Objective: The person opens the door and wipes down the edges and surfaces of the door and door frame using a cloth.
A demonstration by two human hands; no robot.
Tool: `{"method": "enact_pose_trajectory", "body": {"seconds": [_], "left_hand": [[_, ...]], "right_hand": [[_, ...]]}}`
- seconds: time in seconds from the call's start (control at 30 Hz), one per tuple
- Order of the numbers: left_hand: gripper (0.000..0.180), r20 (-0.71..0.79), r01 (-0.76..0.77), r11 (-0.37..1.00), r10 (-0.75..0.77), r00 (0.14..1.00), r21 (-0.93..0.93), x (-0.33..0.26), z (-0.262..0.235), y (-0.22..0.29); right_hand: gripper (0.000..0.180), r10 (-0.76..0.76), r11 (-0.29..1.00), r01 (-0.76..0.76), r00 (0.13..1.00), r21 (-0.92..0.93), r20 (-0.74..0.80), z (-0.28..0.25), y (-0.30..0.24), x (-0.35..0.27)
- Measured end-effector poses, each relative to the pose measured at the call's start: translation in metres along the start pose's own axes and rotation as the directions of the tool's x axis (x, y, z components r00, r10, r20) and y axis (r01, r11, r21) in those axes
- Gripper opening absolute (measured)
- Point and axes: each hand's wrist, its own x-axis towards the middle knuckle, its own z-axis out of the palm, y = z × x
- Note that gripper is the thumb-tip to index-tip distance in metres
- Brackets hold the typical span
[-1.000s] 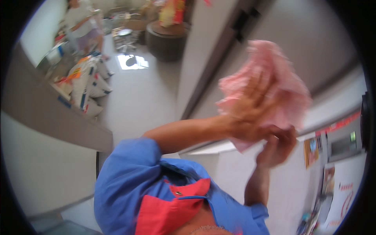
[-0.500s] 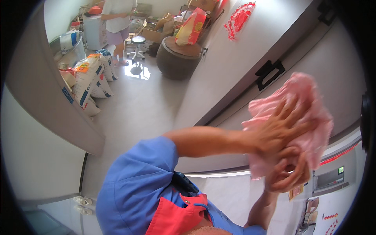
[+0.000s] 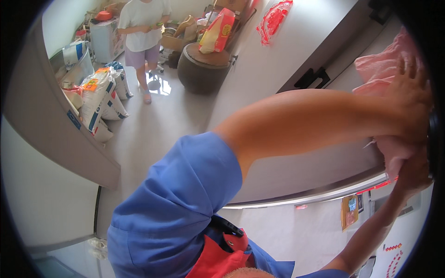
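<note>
My left arm, in a blue sleeve, reaches across to the far right. The left hand (image 3: 409, 104) lies flat with fingers stretched out on a crumpled pink cloth (image 3: 378, 69), pressing it against a grey door panel (image 3: 320, 134). Just below it, my right hand (image 3: 415, 171) is by the cloth's lower end; its fingers are mostly hidden at the picture's rim. A black latch fitting (image 3: 314, 78) sits on the door's edge, left of the cloth.
A person (image 3: 141, 28) in a white top stands in the room beyond the doorway. White sacks (image 3: 99, 95) lean at the left. A large dark pot (image 3: 201, 74) with a flat lid bears a red and yellow bag (image 3: 218, 30). A red paper decoration (image 3: 274, 21) hangs on the door.
Both my hands and the pink cloth have moved right, to the picture's rim. My left arm is stretched farther out. The person beyond the doorway has come nearer.
</note>
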Motion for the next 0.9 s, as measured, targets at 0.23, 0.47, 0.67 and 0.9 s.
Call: {"method": "enact_pose_trajectory", "body": {"seconds": [0.23,0.47,0.67,0.9], "left_hand": [[0.076,0.226,0.114,0.979,-0.151,0.962,0.167,-0.08,-0.029,0.001],[0.07,0.219,0.062,0.954,-0.131,0.967,0.294,-0.14,-0.046,-0.01],[0.065,0.23,0.005,0.95,-0.08,0.97,0.312,-0.146,-0.046,-0.021],[0.068,0.186,0.071,0.841,-0.199,0.962,0.537,-0.152,-0.055,-0.049]], "right_hand": [[0.036,-0.343,0.935,0.336,0.938,0.115,0.048,-0.072,-0.147,-0.018],[0.037,-0.424,0.777,0.339,0.905,0.53,0.043,-0.107,-0.181,-0.038],[0.029,-0.506,0.797,0.452,0.862,0.399,0.034,-0.109,-0.173,-0.045],[0.049,-0.568,0.807,0.423,0.746,0.412,0.348,-0.106,-0.201,-0.021]]}}
